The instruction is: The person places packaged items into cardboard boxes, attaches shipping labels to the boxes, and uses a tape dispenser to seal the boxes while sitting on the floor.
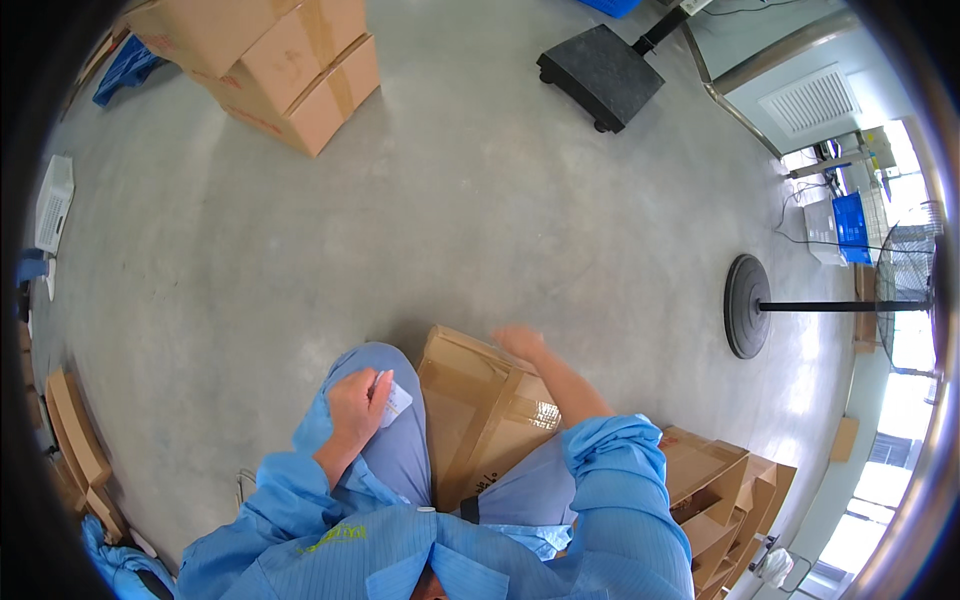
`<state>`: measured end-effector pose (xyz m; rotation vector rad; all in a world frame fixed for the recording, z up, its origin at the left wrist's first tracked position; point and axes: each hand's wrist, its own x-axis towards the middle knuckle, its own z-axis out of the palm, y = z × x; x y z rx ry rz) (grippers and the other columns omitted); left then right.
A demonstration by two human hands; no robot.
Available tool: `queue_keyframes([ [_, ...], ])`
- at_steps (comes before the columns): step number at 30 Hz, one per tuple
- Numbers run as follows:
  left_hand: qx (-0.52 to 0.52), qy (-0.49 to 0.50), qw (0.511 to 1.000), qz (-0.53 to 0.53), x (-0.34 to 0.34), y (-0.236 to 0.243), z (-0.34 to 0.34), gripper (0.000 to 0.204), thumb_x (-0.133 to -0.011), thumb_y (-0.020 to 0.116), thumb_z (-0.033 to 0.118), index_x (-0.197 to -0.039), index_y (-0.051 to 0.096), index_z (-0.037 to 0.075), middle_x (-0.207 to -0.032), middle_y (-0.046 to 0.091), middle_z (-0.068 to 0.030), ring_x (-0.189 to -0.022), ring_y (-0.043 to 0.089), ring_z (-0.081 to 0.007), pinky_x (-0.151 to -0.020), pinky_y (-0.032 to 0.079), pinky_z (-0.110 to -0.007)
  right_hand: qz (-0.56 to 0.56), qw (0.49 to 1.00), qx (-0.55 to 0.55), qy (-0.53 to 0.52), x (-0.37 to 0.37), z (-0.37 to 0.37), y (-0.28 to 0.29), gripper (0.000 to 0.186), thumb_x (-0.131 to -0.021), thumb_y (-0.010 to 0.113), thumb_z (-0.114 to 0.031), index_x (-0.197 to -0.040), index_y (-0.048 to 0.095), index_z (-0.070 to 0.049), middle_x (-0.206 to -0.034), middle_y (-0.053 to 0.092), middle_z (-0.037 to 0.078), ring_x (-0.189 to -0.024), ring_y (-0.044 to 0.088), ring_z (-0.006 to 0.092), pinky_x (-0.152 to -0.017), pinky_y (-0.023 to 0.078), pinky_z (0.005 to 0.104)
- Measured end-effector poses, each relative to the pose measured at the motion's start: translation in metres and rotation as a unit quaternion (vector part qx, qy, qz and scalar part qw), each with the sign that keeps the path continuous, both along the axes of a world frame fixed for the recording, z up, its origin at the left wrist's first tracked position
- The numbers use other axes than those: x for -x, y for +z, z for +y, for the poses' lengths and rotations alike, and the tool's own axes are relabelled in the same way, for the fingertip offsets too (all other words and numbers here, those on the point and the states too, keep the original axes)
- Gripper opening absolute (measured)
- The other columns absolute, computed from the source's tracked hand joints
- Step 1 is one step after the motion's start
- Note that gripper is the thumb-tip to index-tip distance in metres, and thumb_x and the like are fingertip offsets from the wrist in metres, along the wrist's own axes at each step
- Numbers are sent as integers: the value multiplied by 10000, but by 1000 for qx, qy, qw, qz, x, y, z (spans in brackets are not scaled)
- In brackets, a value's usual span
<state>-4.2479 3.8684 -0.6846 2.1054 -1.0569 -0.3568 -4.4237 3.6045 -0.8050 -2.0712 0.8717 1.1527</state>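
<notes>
A taped brown cardboard box [470,385] stands between my knees, with brown packing tape over its top and a dark-printed patch near its right side. My left hand [356,405] rests over my left thigh, closed around a small white printed slip [397,404]; the slip sticks out beside the thumb. My right hand [520,343] is at the far right edge of the box. Its fingers are smeared by motion, so I cannot make out whether they hold anything or touch the cardboard.
Stacked cartons [290,75] stand ahead on the left. A black platform scale [602,76] is at the far right. The round base of a stand fan [746,306] is on the right. Opened cartons [705,475] lie by my right side, and flattened cardboard [78,430] at left.
</notes>
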Motion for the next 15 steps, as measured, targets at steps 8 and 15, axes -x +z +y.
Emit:
queue_keyframes([
  [8, -2, -8, 1000, 8, 4, 7, -5, 342, -819, 626, 186, -578, 435, 37, -517, 440, -123, -458, 431, -284, -439, 316, -381, -201, 945, 148, -211, 12, -36, -37, 348, -889, 449, -296, -1051, 601, -27, -1117, 584, 194, -1045, 559, 257, -864, 438, 390],
  [15, -2, -3, 1000, 20, 3, 4, -14, 339, -848, 603, 215, -597, 456, 40, -525, 463, -136, -449, 446, -283, -438, 325, -387, -178, 982, 50, -48, 10, 17, -47, 338, -909, 371, -280, -1037, 631, -106, -1150, 577, 142, -1049, 544, 323, -886, 439, 399],
])
